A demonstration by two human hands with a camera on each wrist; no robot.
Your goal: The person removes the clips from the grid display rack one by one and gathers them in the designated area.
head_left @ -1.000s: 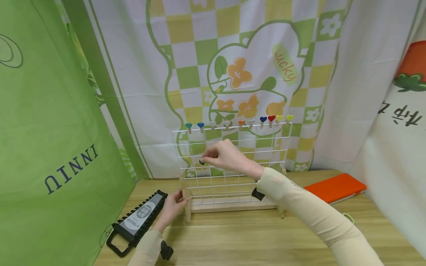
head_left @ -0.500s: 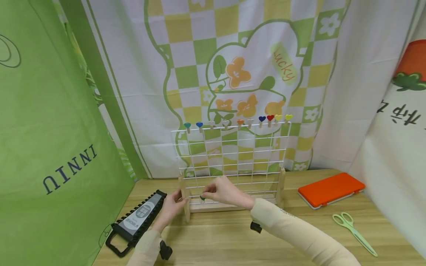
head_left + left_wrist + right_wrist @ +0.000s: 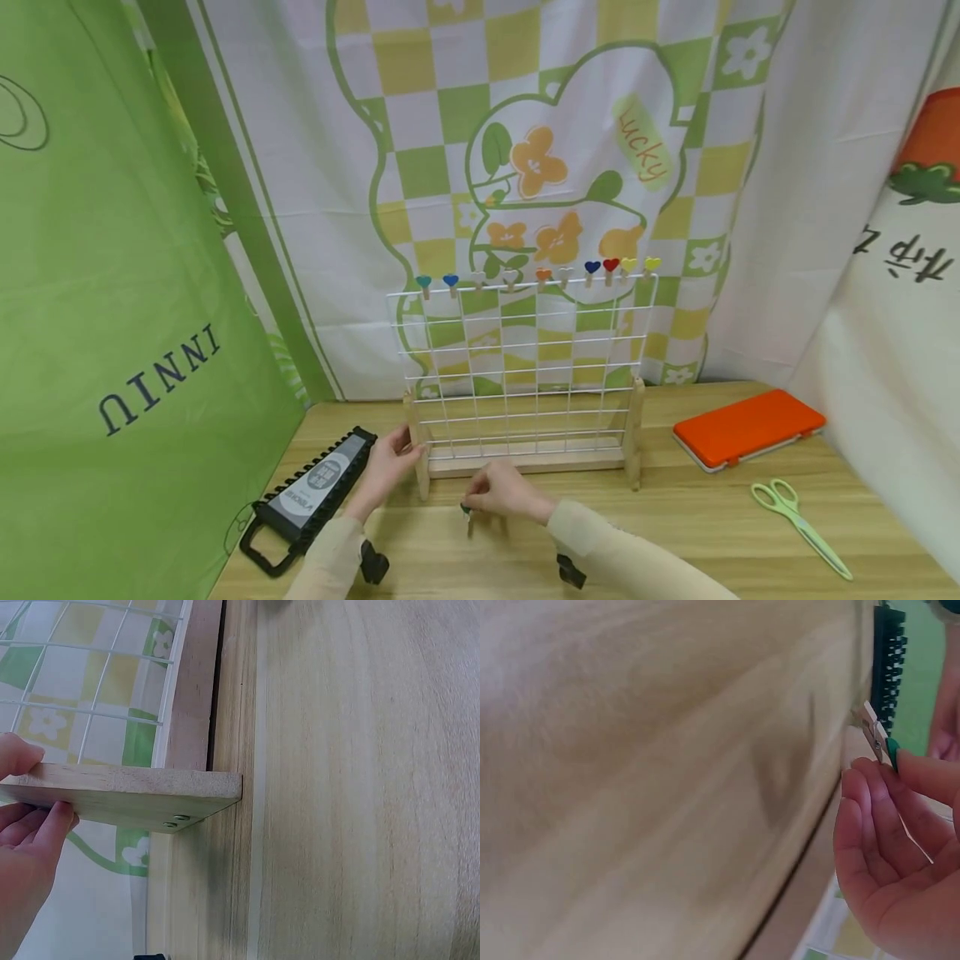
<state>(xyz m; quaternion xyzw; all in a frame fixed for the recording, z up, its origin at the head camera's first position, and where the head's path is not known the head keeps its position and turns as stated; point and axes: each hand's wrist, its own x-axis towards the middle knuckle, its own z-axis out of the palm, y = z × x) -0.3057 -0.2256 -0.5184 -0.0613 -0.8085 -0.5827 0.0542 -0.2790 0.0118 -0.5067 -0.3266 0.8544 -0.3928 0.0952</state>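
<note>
My right hand (image 3: 504,492) pinches a small wooden clothespin (image 3: 871,735) with a green top between thumb and fingers. It is held just in front of the rack, over the table, its free end pointing away from the fingers. My left hand (image 3: 387,468) grips the left wooden upright (image 3: 127,791) of a stand, thumb on one face and fingers on the other. That stand carries a white wire grid (image 3: 536,368) above a wooden base bar (image 3: 525,461). Along the grid's top wire sits a row of heart clothespins, among them a teal one (image 3: 424,282) and a red one (image 3: 611,266).
Left of the stand lies a black and grey toothed holder (image 3: 318,487) with a handle. On the right are a flat orange case (image 3: 750,427) and light green scissors (image 3: 802,527). A patterned curtain (image 3: 420,175) hangs close behind the grid.
From in front of the grid's middle, my right hand has come down past the base bar to low over the table, still pinching the green clothespin. My left hand stays on the upright.
</note>
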